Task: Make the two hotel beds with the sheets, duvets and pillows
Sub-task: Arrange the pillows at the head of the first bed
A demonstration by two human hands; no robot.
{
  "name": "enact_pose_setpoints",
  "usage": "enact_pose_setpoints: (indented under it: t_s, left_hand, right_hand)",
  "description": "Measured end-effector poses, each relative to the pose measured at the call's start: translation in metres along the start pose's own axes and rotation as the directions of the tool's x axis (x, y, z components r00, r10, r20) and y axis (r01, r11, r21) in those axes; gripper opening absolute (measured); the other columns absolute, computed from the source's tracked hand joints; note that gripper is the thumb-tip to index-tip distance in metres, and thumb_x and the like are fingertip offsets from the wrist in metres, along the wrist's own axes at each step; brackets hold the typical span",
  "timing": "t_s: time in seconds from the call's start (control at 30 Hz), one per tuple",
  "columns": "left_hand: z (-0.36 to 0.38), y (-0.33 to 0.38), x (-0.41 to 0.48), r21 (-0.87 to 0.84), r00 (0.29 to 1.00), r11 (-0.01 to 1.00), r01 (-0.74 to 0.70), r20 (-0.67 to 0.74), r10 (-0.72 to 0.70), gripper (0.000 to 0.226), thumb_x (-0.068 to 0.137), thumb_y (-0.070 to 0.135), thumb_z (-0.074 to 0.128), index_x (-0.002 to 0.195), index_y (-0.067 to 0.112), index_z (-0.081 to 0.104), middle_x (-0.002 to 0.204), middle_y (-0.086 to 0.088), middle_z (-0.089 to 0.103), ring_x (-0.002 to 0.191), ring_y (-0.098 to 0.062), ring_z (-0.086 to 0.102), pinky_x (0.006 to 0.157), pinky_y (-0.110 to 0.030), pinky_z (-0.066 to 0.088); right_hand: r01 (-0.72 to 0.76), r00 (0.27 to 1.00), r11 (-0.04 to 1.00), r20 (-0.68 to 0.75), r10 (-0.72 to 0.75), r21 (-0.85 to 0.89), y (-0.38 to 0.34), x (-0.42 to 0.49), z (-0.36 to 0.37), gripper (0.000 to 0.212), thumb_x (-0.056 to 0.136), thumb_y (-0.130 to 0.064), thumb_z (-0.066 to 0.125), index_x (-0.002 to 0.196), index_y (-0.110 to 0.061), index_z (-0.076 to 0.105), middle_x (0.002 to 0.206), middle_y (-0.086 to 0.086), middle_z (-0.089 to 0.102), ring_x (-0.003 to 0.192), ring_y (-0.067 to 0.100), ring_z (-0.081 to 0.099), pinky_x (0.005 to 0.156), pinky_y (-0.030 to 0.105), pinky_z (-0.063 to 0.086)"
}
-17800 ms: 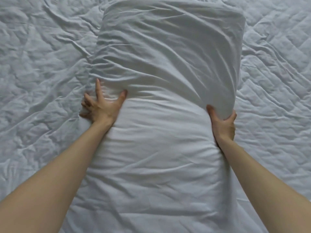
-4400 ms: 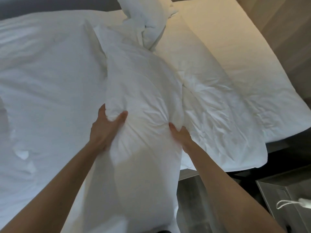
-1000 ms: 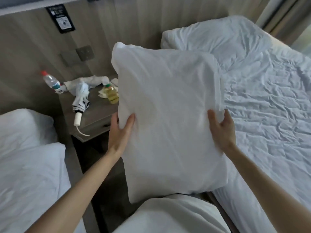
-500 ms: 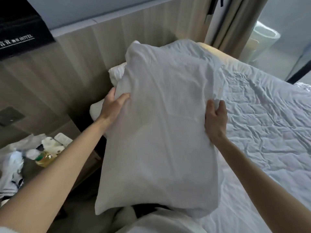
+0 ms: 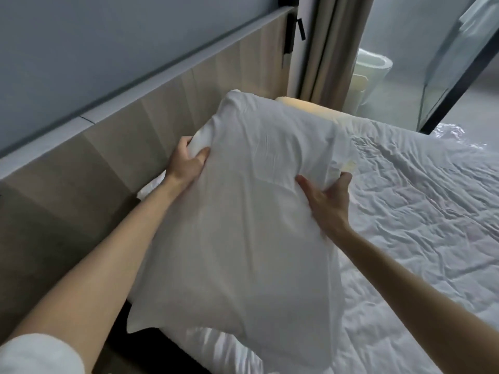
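The white pillow (image 5: 243,225), held over the bed (image 5: 418,211) by the headboard (image 5: 121,136), is clenched at its side edges by the left grip (image 5: 186,163) and right grip (image 5: 328,201). It looks soft and light, so holding both sides likely prevents sagging.

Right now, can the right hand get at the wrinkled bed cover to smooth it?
Probably not yet: the right hand grips the pillow, as does the left hand. The bed cover lies bare right beside it, so reach looks fine once the pillow is down.
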State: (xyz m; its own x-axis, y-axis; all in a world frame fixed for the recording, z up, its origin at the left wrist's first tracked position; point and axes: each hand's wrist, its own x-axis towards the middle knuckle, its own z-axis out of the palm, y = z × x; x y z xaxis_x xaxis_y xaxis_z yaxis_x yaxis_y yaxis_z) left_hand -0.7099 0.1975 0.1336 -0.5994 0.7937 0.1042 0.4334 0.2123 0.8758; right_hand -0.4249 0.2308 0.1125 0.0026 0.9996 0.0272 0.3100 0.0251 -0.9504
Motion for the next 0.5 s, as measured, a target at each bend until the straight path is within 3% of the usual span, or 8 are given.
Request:
enact_pose_setpoints:
  t_s: [0.13,0.27,0.33,0.4,0.5]
  left_hand:
    - [-0.008,0.016,0.099,0.072,0.997,0.995,-0.073,0.043,0.07,0.044,0.093,0.029,0.061,0.131,0.009,0.051,0.126,-0.005,0.058,0.112,-0.02,0.055,0.088,-0.023,0.039]
    - [-0.004,0.023,0.202,0.136,0.987,0.984,-0.112,0.126,0.095,0.049,0.098,0.032,0.05,0.141,0.008,0.044,0.141,-0.009,0.05,0.128,-0.024,0.048,0.106,-0.032,0.038]
    - [0.009,0.011,0.242,0.25,0.977,0.966,-0.064,0.214,0.01,0.057,0.099,0.034,0.045,0.15,0.012,0.03,0.155,-0.016,0.029,0.142,-0.029,0.03,0.114,-0.034,0.028]
    - [0.027,-0.014,0.263,0.386,0.946,0.921,-0.053,0.315,-0.077,0.065,0.096,0.042,0.045,0.153,0.021,0.022,0.16,-0.021,0.006,0.147,-0.037,0.009,0.119,-0.04,0.016]
    - [0.054,-0.06,0.255,0.534,0.901,0.835,-0.135,0.417,-0.122,0.057,0.098,0.041,0.041,0.152,0.032,0.023,0.162,-0.013,0.0,0.146,-0.043,0.0,0.117,-0.055,0.009]
  right_hand:
    - [-0.006,0.992,0.997,-0.125,0.016,0.082,-0.03,0.056,0.057,0.065,0.077,-0.042,0.078,0.11,-0.015,0.029,0.098,-0.015,0.047,0.094,0.011,0.05,0.078,0.017,0.036]
    - [-0.022,0.971,0.992,-0.232,0.051,0.128,-0.041,0.125,0.112,0.062,0.081,-0.041,0.075,0.115,-0.014,0.03,0.108,-0.002,0.053,0.095,0.017,0.053,0.083,0.024,0.038]
    - [-0.089,0.963,0.989,-0.245,0.115,0.116,-0.031,0.161,0.136,0.062,0.085,-0.034,0.07,0.126,-0.015,0.028,0.119,0.009,0.053,0.104,0.027,0.056,0.088,0.034,0.042]
    - [-0.152,0.959,0.988,-0.244,0.146,-0.007,-0.013,0.185,0.154,0.059,0.089,-0.025,0.062,0.135,-0.021,0.025,0.133,0.015,0.046,0.121,0.033,0.048,0.1,0.042,0.04]
    - [-0.118,0.991,0.937,-0.103,0.088,-0.33,0.016,0.198,0.172,0.053,0.094,-0.024,0.056,0.143,-0.026,0.035,0.148,0.009,0.036,0.136,0.032,0.029,0.108,0.042,0.027]
